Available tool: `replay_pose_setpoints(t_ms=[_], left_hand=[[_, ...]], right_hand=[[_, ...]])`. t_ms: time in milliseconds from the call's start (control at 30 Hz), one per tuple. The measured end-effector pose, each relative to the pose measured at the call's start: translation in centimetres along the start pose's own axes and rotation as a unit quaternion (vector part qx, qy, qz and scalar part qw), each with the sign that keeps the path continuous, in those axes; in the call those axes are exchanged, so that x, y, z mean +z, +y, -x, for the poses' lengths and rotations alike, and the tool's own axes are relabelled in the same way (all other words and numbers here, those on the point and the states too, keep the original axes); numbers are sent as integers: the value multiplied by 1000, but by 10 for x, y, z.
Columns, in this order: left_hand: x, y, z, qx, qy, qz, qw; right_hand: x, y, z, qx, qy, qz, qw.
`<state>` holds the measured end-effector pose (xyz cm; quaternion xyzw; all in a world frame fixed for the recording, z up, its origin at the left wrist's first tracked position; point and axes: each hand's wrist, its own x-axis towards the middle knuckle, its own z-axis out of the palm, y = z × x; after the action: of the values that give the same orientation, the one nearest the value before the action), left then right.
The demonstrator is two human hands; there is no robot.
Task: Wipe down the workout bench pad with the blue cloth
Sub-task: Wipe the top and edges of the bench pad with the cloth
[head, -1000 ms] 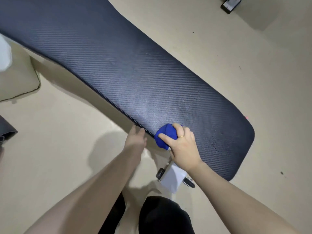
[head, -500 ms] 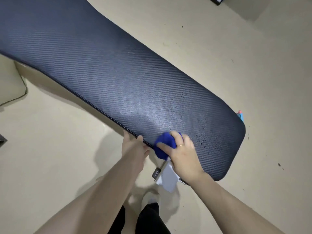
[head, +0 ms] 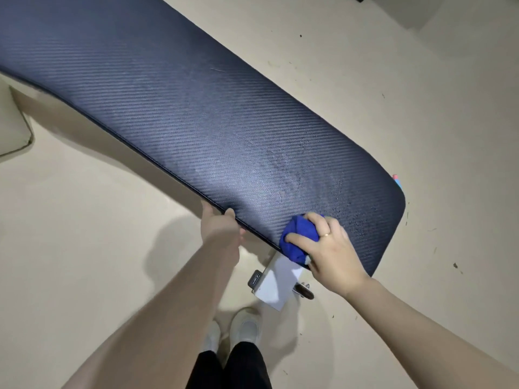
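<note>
A long dark bench pad [head: 179, 113] with a woven texture runs from the upper left down to the lower right. Wet specks and streaks show on its near end. My right hand [head: 331, 254] grips a bunched blue cloth [head: 297, 240] and presses it on the pad's near edge, close to the rounded end. My left hand [head: 220, 228] holds the same near edge further left, its fingers curled under the rim and hidden there.
The white bench frame [head: 276, 284] with a black knob sticks out under the pad below the cloth. My feet in light shoes [head: 244, 327] stand on the beige floor. A pale cushion [head: 14, 130] lies at the left edge.
The view has shifted, and the cloth with my right hand has slid a little toward the pad's rounded end. My left hand keeps its hold on the edge.
</note>
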<state>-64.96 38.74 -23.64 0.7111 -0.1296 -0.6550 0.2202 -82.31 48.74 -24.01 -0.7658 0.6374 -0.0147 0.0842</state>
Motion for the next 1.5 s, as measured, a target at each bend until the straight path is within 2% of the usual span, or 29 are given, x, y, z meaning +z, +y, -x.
replay_pose_setpoints(t_ms=[167, 300, 400, 600, 700, 800, 900, 1000, 1100, 1200, 1267, 1400, 1500], left_hand=[[-11, -3, 2, -13, -44, -20, 999], [-10, 3, 3, -40, -25, -13, 999], [-9, 1, 1, -29, -3, 9, 1000], [-3, -1, -9, -15, 44, 28, 999], [1, -11, -11, 14, 65, 30, 997], [10, -30, -7, 67, 123, 38, 989], [31, -40, 9, 89, 184, 67, 977], [61, -45, 26, 117, 203, 53, 971], [84, -49, 22, 156, 218, 15, 963], [91, -47, 13, 109, 245, 5, 963], [93, -42, 13, 83, 254, -10, 964], [104, -26, 21, 23, 265, -12, 964], [109, -28, 20, 24, 283, -15, 959]], right_hand=[[10, -51, -70, 41, 36, -19, 998], [2, -23, -18, 42, -21, -14, 999], [-6, -7, 14, 68, -42, -23, 997], [-12, -26, -97, 64, -31, -113, 991], [-11, -10, -110, 24, -42, -118, 992], [-14, 27, -56, 35, -56, -103, 992], [-22, 65, -7, 1, -76, -91, 993], [-24, 68, -35, -48, -65, -112, 990], [-19, 38, -103, 6, -35, -175, 984], [-16, 37, -124, 5, -23, -174, 984], [-16, 65, -98, -30, -45, -156, 986], [-26, 109, -46, -20, -73, -142, 987], [-27, 97, -90, -22, -47, -135, 989]])
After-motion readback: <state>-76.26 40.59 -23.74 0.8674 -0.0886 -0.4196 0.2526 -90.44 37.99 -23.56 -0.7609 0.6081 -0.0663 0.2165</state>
